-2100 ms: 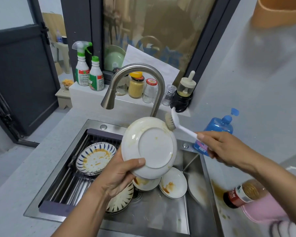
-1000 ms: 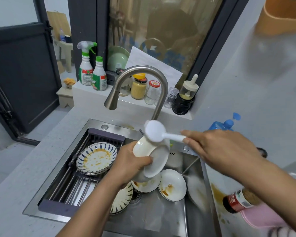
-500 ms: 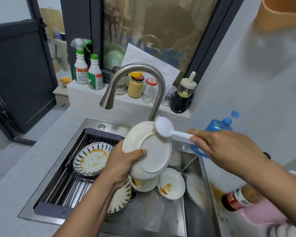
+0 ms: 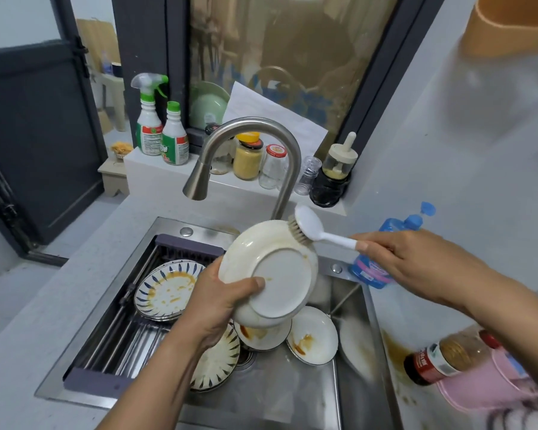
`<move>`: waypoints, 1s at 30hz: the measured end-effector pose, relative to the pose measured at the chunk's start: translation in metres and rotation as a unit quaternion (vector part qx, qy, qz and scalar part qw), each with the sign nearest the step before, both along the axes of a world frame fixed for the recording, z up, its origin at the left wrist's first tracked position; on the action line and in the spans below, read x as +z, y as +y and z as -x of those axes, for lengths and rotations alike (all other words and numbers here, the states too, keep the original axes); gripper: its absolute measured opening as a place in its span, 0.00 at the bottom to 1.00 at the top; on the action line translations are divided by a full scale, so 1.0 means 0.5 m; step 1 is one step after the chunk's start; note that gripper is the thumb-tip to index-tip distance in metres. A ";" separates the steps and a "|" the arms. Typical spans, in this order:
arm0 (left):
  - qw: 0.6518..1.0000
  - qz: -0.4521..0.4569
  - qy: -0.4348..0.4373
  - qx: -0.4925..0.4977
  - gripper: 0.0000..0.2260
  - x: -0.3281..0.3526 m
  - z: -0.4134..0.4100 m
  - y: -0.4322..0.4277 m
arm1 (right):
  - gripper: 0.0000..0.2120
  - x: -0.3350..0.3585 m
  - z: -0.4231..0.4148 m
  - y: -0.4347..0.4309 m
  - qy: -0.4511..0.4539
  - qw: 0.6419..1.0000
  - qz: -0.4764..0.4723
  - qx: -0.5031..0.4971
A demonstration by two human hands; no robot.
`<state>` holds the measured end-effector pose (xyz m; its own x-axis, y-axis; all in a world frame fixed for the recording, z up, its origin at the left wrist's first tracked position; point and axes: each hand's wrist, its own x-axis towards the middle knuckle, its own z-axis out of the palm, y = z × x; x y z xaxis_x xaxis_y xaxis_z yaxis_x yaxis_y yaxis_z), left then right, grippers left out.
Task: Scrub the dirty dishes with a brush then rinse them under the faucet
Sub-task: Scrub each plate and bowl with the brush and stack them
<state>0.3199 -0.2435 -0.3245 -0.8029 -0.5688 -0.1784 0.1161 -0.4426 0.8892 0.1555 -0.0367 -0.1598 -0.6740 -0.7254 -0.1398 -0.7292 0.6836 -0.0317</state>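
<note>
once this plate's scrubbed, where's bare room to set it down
Free: the grey counter left of the sink, the rack bars in front of the striped plates, and the sink floor by its front wall. Crowded: dirty plates around the drain; right counter holds a bottle and a spill.

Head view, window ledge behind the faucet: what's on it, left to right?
spray bottle → green-capped bottle → yellow-lidded jar → red-lidded jar → small clear glass jar → dark jar with cream top
</note>
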 end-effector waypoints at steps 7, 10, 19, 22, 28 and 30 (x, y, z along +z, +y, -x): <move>0.995 -0.073 0.062 -0.004 0.26 0.003 -0.011 -0.011 | 0.19 -0.024 0.007 0.011 -0.149 0.979 0.123 -0.062; 0.990 -0.100 0.099 -0.024 0.24 0.011 -0.001 0.001 | 0.14 -0.039 -0.014 -0.021 -0.228 0.937 0.240 -0.110; 0.994 -0.006 0.066 -0.090 0.27 0.026 0.002 -0.007 | 0.23 -0.054 -0.028 -0.072 -0.303 0.915 0.262 -0.040; 0.975 0.168 -0.015 -0.147 0.23 0.057 0.007 -0.022 | 0.19 -0.053 -0.027 -0.081 -0.262 0.946 0.190 0.018; 0.967 0.206 -0.050 -0.139 0.17 0.045 0.029 0.008 | 0.31 -0.038 -0.026 -0.097 -0.141 0.982 0.082 0.095; 0.978 0.175 -0.073 -0.087 0.17 0.029 0.027 0.004 | 0.28 -0.015 -0.010 -0.083 -0.071 0.988 0.058 0.126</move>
